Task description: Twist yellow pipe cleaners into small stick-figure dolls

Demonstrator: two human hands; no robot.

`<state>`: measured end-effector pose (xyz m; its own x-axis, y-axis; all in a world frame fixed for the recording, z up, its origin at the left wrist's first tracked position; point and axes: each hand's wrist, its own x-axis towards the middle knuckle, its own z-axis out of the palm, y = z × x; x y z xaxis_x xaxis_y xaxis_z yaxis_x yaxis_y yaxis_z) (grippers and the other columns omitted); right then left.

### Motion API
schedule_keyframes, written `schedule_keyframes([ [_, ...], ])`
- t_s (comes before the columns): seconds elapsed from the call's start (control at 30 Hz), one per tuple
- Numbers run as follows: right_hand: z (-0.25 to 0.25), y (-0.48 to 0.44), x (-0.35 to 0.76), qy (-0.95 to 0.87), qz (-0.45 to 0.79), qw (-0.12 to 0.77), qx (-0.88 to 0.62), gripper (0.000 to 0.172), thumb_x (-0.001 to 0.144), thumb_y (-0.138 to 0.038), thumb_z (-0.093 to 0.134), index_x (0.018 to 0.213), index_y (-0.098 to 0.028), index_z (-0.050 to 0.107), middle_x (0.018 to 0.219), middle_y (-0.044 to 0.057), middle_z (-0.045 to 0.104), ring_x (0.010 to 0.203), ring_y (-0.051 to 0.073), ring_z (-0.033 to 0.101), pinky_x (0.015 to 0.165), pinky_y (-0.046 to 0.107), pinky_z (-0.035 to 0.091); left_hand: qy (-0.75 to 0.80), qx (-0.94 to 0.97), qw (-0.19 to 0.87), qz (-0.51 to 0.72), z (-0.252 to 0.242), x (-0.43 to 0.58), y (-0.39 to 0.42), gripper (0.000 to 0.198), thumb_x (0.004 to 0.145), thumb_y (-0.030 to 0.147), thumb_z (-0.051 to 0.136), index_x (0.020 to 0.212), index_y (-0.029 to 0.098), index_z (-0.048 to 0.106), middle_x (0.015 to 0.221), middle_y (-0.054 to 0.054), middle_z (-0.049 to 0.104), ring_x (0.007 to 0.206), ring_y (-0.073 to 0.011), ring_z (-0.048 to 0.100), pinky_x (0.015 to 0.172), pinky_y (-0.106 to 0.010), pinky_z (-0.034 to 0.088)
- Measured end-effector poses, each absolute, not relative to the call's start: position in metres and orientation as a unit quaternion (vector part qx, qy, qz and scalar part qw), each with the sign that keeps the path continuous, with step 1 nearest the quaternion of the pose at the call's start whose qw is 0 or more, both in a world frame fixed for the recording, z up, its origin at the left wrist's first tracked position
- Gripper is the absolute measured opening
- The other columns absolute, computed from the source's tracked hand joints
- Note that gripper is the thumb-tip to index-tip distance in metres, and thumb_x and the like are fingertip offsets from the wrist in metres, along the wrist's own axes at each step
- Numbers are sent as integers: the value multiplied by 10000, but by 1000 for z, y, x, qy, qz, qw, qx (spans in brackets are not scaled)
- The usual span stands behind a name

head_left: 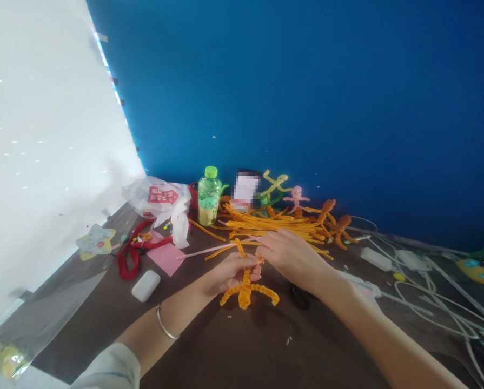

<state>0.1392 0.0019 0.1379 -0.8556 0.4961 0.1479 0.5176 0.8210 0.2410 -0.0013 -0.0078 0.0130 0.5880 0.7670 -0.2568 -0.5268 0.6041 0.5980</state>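
An orange pipe cleaner figure (245, 294) hangs upright from my left hand (230, 272), whose thumb and fingers are closed around its middle. Its coiled limbs spread out below the hand, and one limb sticks up above the thumb. My right hand (284, 253) is beside it, back of the hand facing up and fingers bent together in a pinch next to the figure's side limb. What those fingertips grip is hidden. A pink pipe cleaner (207, 250) stretches behind the hands towards the right fingers. Beyond lies a pile of loose orange pipe cleaners (282, 224).
A green-capped bottle (209, 199) and a white plastic bag (156, 197) stand at the back left. Nearer are a pink paper (166, 256), red ribbon (128, 263) and a white case (146, 286). Finished figures (339, 229) sit behind the pile; white cables (424, 302) tangle right.
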Motion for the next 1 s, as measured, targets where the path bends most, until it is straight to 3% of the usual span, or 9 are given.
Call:
schedule_keyframes([
  [0.2, 130, -16, 154, -944, -98, 99, -298, 251, 859, -149, 406, 730, -175, 620, 690, 34, 577, 642, 145, 495, 603, 267, 328, 207, 217, 860, 414, 11, -1, -5, 160, 681, 219, 674, 691, 83, 590, 592, -5, 566, 529, -58, 537, 566, -169, 438],
  [0.4, 121, -14, 177, -929, 57, 82, -356, 246, 853, -189, 422, 932, -228, 652, 795, 38, 630, 738, 152, 566, 650, 247, 403, 177, 196, 877, 403, 11, -4, -6, 139, 685, 196, 652, 652, 102, 555, 579, -1, 551, 510, -64, 519, 512, -167, 405],
  [0.5, 120, -9, 182, -903, 130, 67, -405, 246, 852, -224, 435, 919, -242, 671, 870, 34, 648, 782, 161, 584, 680, 254, 425, 173, 174, 890, 385, 12, -4, -7, 120, 656, 152, 647, 635, 100, 541, 572, 0, 541, 494, -54, 501, 495, -157, 399],
  [0.63, 124, 1, 182, -877, 177, 54, -444, 240, 844, -259, 445, 876, -254, 683, 823, 24, 644, 732, 161, 587, 658, 260, 431, 199, 194, 897, 344, 16, -5, -9, 90, 627, 126, 630, 633, 91, 547, 547, -4, 537, 456, -51, 489, 443, -146, 378],
  [0.77, 128, 11, 175, -896, 137, 44, -421, 232, 849, -243, 446, 846, -237, 678, 823, 26, 629, 746, 157, 573, 641, 249, 408, 245, 250, 884, 310, 22, -7, -10, 77, 622, 129, 621, 627, 69, 573, 511, -12, 537, 406, -46, 471, 393, -139, 355],
  [1.0, 133, 12, 147, -947, -51, 12, -315, 179, 796, -116, 503, 678, -177, 622, 709, 32, 581, 684, 158, 496, 603, 263, 316, 279, 278, 862, 318, 27, -4, -11, 74, 674, 127, 579, 639, 67, 604, 494, -8, 539, 398, -43, 464, 387, -136, 365],
])
